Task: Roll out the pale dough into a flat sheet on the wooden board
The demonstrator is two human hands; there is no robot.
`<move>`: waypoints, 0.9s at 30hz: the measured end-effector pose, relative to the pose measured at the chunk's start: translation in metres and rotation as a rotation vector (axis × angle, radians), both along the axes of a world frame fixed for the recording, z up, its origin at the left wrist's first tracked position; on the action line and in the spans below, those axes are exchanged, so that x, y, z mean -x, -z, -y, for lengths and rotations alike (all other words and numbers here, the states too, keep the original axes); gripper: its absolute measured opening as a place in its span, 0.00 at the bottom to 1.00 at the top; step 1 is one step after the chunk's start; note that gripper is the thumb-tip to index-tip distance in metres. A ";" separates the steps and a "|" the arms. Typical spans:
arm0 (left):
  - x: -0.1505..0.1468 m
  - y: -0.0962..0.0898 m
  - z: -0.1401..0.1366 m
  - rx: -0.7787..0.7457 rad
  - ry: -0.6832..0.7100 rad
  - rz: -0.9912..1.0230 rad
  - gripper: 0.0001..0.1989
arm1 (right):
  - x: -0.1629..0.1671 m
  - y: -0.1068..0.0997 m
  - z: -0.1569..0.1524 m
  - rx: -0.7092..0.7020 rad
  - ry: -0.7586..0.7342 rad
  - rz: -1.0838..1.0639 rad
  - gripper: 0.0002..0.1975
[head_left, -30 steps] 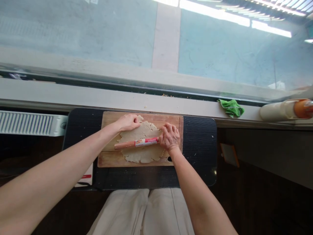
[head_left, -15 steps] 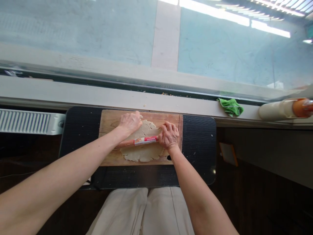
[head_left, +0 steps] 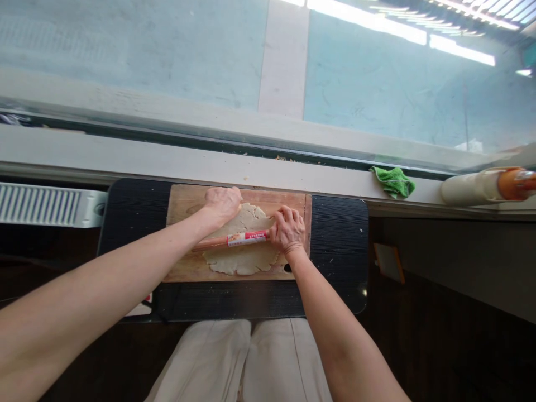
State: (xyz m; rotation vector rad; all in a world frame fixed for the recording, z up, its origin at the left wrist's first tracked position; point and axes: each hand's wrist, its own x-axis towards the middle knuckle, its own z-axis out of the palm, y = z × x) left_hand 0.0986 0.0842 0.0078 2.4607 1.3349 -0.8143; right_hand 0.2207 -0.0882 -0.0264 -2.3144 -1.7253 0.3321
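On a wooden board (head_left: 184, 274) lies a flattened sheet of pale dough (head_left: 238, 261) with a ragged, cracked edge. Across it rests a wooden rolling pin (head_left: 247, 238) with a red and white label, slightly tilted. My right hand (head_left: 287, 230) is closed around the pin's right end. At the dough's far left edge, my left hand (head_left: 223, 202) is curled with its fingertips pinched at the rim of the sheet. My left forearm passes over the pin's left end and hides part of it.
The board stands on a black table (head_left: 339, 251) against a white windowsill (head_left: 167, 156). A green cloth (head_left: 395, 181) and a cream bottle with an orange top (head_left: 473, 187) are on the sill at right. A white radiator (head_left: 46, 205) is at left. Crumbs dot the sill.
My left hand has shifted slightly up and left at the dough's far edge. My right hand and the rolling pin keep their place on the dough; the view moved a little.
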 end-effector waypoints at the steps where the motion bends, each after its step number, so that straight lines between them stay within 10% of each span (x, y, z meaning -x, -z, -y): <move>1: -0.001 -0.001 -0.001 0.005 0.009 -0.008 0.18 | 0.000 0.000 0.000 -0.001 0.002 0.000 0.12; 10: 0.043 0.006 0.005 -0.036 0.204 0.244 0.17 | -0.001 0.001 -0.001 -0.004 -0.003 -0.006 0.11; 27: 0.037 0.018 -0.017 0.275 -0.063 0.333 0.13 | -0.001 -0.006 0.000 -0.044 0.004 -0.025 0.09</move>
